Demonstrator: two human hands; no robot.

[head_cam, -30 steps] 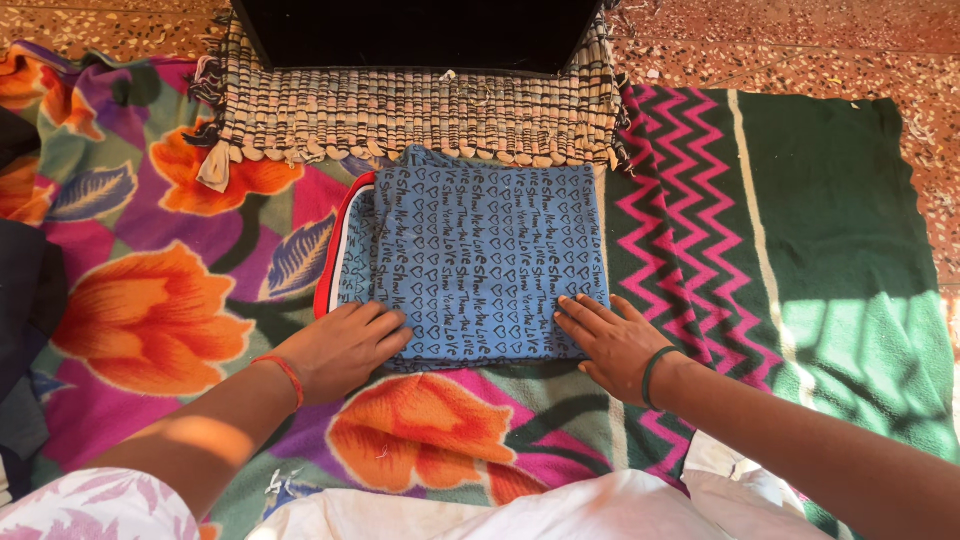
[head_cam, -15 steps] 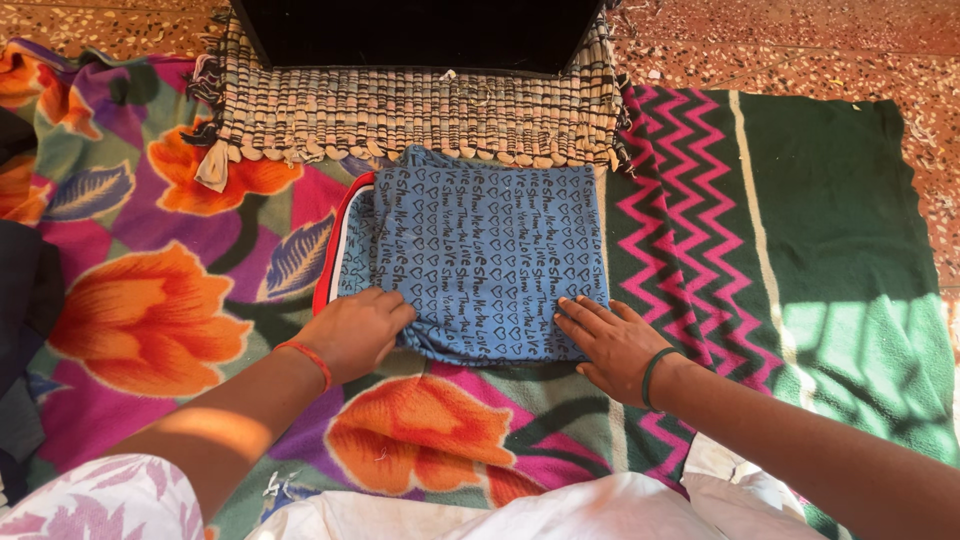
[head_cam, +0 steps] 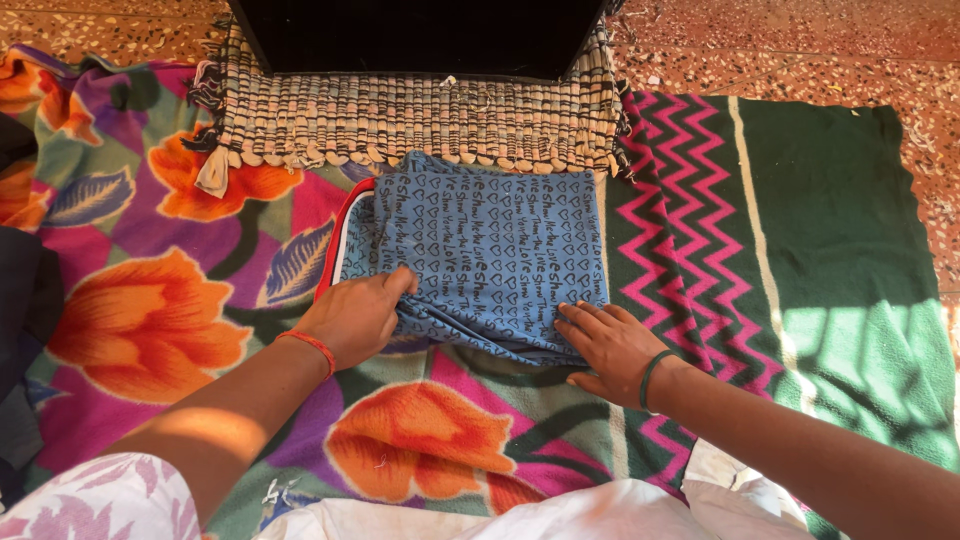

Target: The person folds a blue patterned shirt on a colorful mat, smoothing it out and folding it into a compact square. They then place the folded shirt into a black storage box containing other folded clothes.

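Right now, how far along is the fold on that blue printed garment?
Done: blue garment lies folded into a rectangle on the floral blanket. In hand: left hand and right hand pinch its near edge, lifted off the blanket. Left: that near edge is not yet folded over.

Left hand (head_cam: 352,318) and right hand (head_cam: 608,345) at near edge of folded blue cloth (head_cam: 490,250) on floral blanket (head_cam: 150,320).

A speckled red floor (head_cam: 800,40) is covered by a floral blanket (head_cam: 150,320) and a green zigzag blanket (head_cam: 830,220). On these, a woven mat (head_cam: 400,115) and a folded blue cloth (head_cam: 490,250) are laid.
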